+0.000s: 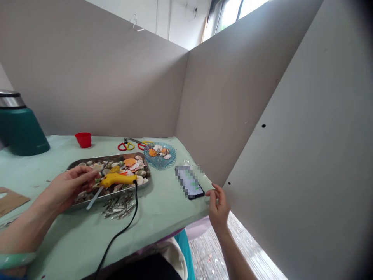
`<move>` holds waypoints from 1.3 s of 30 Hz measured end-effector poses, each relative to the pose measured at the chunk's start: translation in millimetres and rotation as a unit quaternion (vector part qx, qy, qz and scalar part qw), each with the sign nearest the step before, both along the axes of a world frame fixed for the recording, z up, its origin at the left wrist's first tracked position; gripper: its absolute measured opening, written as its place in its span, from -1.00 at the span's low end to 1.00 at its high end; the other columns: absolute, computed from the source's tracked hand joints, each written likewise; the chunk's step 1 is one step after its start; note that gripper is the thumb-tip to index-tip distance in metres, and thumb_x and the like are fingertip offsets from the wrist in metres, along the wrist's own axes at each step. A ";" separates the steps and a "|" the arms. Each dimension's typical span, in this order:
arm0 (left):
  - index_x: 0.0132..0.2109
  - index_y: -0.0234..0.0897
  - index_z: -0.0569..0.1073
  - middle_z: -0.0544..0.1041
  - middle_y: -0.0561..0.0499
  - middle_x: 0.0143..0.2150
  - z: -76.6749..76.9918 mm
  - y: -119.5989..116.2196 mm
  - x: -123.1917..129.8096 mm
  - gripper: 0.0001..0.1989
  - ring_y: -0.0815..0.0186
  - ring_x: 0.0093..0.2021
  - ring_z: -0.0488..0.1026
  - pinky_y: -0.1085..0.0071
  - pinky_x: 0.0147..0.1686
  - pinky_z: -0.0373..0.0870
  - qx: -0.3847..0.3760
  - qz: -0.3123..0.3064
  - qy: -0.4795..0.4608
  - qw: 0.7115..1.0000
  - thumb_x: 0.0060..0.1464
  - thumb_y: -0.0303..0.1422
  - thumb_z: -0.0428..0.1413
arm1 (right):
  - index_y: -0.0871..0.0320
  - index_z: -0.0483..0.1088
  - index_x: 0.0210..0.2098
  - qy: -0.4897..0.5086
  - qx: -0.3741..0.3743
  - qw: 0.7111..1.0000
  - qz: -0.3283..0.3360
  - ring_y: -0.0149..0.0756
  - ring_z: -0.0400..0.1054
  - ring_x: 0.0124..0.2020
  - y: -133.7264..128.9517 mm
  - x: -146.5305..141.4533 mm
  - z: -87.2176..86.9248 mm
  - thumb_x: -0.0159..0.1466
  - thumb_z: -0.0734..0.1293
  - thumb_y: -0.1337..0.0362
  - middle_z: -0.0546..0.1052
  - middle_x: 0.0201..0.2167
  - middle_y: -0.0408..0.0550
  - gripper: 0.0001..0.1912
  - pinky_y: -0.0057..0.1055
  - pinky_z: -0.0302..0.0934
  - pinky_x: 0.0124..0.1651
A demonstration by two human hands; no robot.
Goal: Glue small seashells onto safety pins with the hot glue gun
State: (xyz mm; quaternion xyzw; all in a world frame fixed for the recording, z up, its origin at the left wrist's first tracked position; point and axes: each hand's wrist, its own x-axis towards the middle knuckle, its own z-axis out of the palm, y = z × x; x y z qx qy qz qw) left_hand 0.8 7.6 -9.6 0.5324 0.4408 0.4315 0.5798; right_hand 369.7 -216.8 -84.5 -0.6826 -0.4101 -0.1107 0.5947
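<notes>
My left hand [77, 181] is over the metal tray [150, 171], its thumb and fingers pinched on a pale shell [97, 167]. Beside those fingertips a yellow glue gun [118, 178] lies across the tray, a translucent glue stick [94, 198] sticking out and a black cord running toward me. Mixed seashells [135, 165] fill the tray. My right hand [218, 204] rests at the table's right edge, fingers loosely bent and apart, holding nothing that I can see. Close to its fingertips lies a phone [190, 182], its screen partly blurred out.
Silver metal clips [119, 206] are heaped before the tray. Behind it stand a blue glass dish [160, 163] of shells, scissors [126, 146] and a red cup [83, 140]. A green bottle [23, 128] is at left, near brown cardboard [13, 202]. Grey partitions [215, 105] enclose the table.
</notes>
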 end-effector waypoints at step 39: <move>-0.34 -0.31 0.42 0.46 0.06 -0.45 6.5 -5.8 4.7 -0.48 0.49 -0.58 0.28 0.59 -0.63 0.30 -0.007 0.009 0.001 1.000 -0.46 -0.12 0.37 | 0.17 0.30 -0.02 -0.087 0.001 0.987 0.137 -0.31 0.40 -0.44 14.1 -47.3 7.3 0.30 0.12 0.32 0.47 -0.50 -0.11 -0.72 -0.33 0.29 -0.28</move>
